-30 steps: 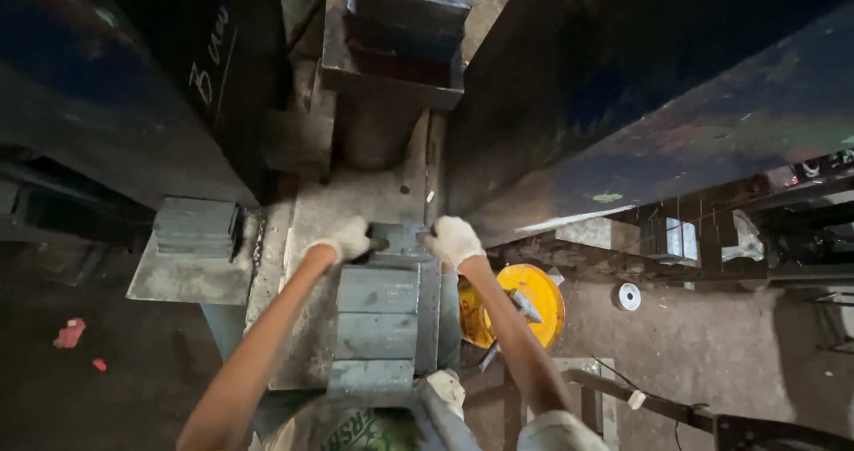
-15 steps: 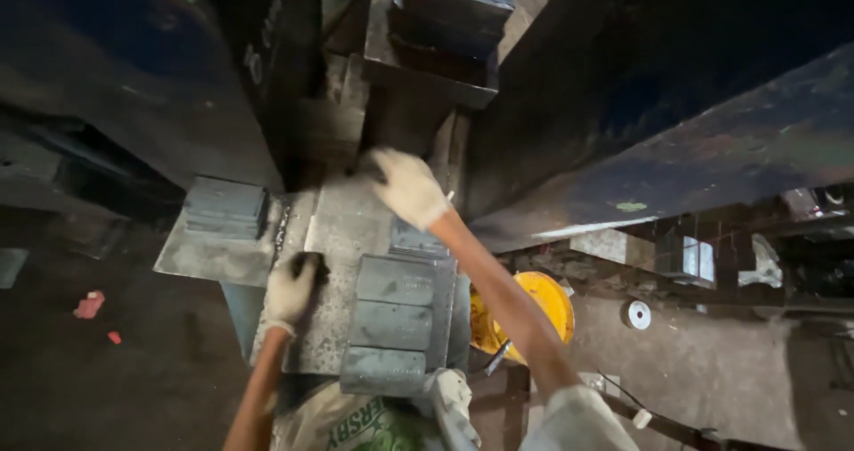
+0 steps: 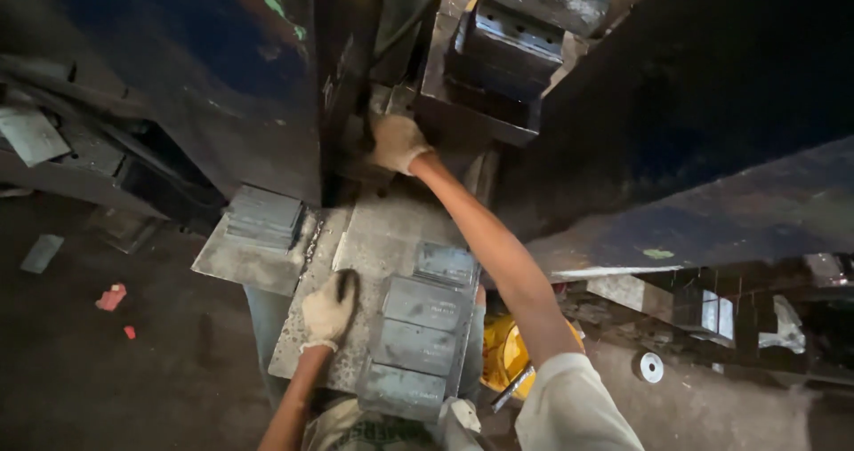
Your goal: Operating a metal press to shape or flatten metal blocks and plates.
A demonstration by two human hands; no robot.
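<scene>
At the bottom centre of the frame, the gloved left hand (image 3: pixel 329 310) rests palm down, fingers loosely together, on the grey metal table (image 3: pixel 382 224). Just right of it lies a row of flat grey metal blocks (image 3: pixel 418 331), running up the frame. A yellow round object (image 3: pixel 507 353) sits below the right forearm. Farther up, at centre, the gloved right hand (image 3: pixel 396 142) reaches under the dark press head (image 3: pixel 498 51); whether its curled fingers grip anything cannot be told. A second stack of plates (image 3: pixel 262 215) lies at left.
</scene>
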